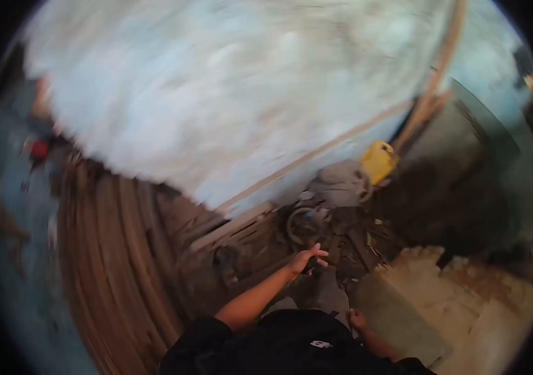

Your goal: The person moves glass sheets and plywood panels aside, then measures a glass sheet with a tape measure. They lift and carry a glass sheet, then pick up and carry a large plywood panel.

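Note:
My left hand is stretched out in front of my body, over the cluttered floor. Its fingers are partly curled about a small dark thing, too blurred to name. Just beyond this hand lies a round, wheel-like ring among the clutter. My right hand hangs low beside my leg, near a flat greyish board. Its fingers are small and smeared, and I cannot see anything held in it.
Long wooden planks lie stacked on the left. A yellow jerrycan and a grey bundle are against the pale wall. A wooden pole leans there. Scrap wood litters the floor; pale sheets lie right.

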`<state>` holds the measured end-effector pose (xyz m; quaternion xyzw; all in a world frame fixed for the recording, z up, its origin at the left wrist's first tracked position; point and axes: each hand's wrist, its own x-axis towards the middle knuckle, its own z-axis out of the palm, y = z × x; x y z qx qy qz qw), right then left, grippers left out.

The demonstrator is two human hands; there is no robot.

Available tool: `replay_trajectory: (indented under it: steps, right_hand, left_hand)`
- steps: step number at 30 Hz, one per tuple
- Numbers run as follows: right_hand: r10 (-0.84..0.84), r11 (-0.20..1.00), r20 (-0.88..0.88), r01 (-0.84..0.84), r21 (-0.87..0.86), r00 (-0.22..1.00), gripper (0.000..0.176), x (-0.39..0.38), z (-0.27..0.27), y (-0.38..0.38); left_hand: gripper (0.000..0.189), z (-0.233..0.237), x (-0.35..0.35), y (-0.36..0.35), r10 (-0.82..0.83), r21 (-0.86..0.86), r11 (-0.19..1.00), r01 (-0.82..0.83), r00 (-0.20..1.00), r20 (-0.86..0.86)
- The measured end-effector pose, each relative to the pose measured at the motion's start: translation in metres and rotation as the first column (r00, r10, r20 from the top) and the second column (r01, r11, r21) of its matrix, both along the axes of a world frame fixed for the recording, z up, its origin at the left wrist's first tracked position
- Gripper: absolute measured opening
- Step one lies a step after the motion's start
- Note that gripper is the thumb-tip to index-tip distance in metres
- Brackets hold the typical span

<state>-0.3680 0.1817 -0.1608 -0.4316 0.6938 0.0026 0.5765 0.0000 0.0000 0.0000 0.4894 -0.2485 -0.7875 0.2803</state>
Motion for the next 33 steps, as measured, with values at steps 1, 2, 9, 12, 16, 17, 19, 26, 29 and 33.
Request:
replay_trajectory:
  steps: [1, 2, 9, 12, 16, 17, 19, 26, 29, 33]
  right_hand:
    - [0.053, 0.997, 0.111, -0.058, 0.048, 0.992, 0.056, 0.001, -0.007, 0.005]
    - [0.102, 0.989, 0.217, -0.123, 0.082, 0.971, 0.055, 0.001, -0.009, -0.006]
    - [0.510, 0.781, -0.142, -0.526, -0.338, 0.848, 0.055, 0.065, 0.117, -0.080]
    - [0.611, 0.699, -0.261, -0.664, -0.267, 0.748, 0.054, 0.074, 0.146, -0.119]
    - [0.606, 0.562, -0.185, -0.581, -0.589, 0.774, 0.048, 0.156, 0.140, -0.160]
    - [0.612, 0.549, -0.070, -0.488, -0.679, 0.788, 0.045, 0.156, 0.145, -0.167]
    - [0.533, 0.474, -0.127, -0.420, -0.774, 0.836, 0.040, 0.146, 0.168, -0.167]
    - [0.140, 0.633, -0.254, -0.284, -0.720, 0.957, 0.047, -0.010, 0.184, -0.149]
    - [0.006, 0.734, -0.317, -0.219, -0.642, 0.948, 0.047, -0.112, 0.167, -0.156]
    - [-0.233, 0.855, -0.225, 0.089, -0.511, 0.946, 0.054, -0.240, 0.110, -0.187]
  left_hand:
    - [0.086, 0.006, 0.013, 0.026, 0.035, 0.029, 0.999, -0.037, 0.998, 0.047]
    - [0.087, 0.013, 0.022, 0.044, 0.073, 0.045, 0.996, -0.077, 0.993, 0.092]
    - [0.089, 0.088, 0.103, 0.196, 0.418, -0.026, 0.908, -0.418, 0.908, 0.021]
    - [0.090, 0.092, 0.103, 0.224, 0.523, 0.012, 0.852, -0.523, 0.852, -0.024]
    - [0.090, 0.081, 0.140, 0.240, 0.515, -0.121, 0.854, -0.505, 0.855, 0.066]
    - [0.090, 0.075, 0.134, 0.236, 0.483, -0.140, 0.872, -0.469, 0.871, 0.093]
    - [0.084, 0.064, 0.117, 0.222, 0.385, -0.079, 0.923, -0.378, 0.914, 0.126]
    - [0.086, 0.029, 0.071, 0.157, 0.042, 0.132, 0.989, -0.071, 0.977, 0.210]
    - [0.090, 0.021, 0.032, 0.113, -0.032, 0.166, 0.986, -0.023, 0.948, 0.318]
    - [0.089, -0.019, -0.041, 0.038, -0.002, 0.220, 0.971, -0.089, 0.925, 0.381]
